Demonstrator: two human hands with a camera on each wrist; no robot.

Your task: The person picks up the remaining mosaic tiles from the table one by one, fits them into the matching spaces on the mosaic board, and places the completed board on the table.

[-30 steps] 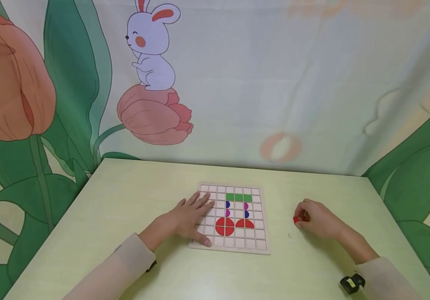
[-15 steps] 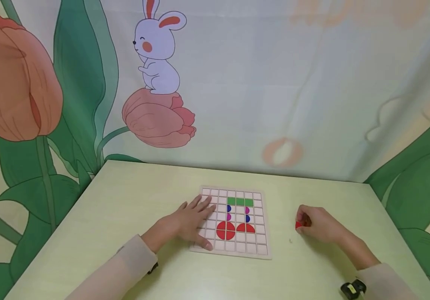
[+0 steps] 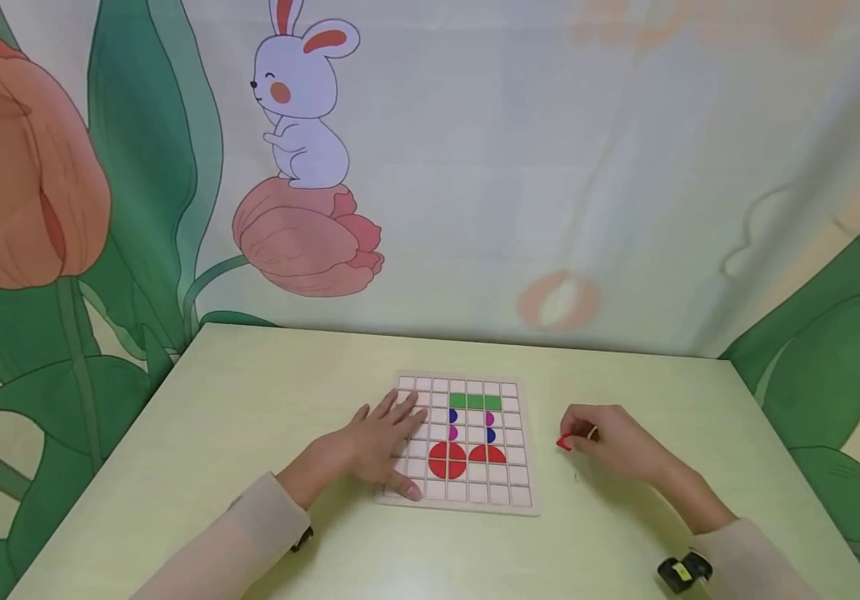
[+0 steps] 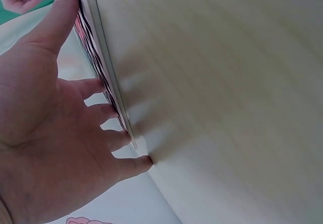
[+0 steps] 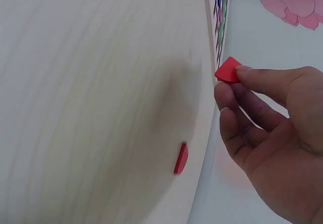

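A pale square grid board [image 3: 501, 493] lies on the table, carrying a row of green tiles [image 3: 476, 402], small blue and pink half-round tiles [image 3: 490, 419], a red circle of quarter tiles [image 3: 447, 460] and a red half circle [image 3: 487, 454]. Over the board's left edge my left hand [image 3: 377, 446] rests with fingers spread; the left wrist view shows its thumb and fingertips along that edge. Right of the board, my right hand [image 3: 617, 437] pinches a red quarter-circle tile [image 5: 228, 70] between thumb and fingers. Another red tile [image 5: 181, 158] lies on the table below that hand.
The pale table [image 3: 250, 392] ends at the back against a printed curtain [image 3: 460, 167] with a rabbit and tulips. A tiny mark or crumb [image 3: 576, 477] shows on the tabletop right of the board. Black devices [image 3: 685, 572] sit at the wrists.
My right hand has moved left towards the board with the red quarter-circle tile, which now shows more plainly at its fingertips. The left hand stays on the board. The head view has shifted slightly.
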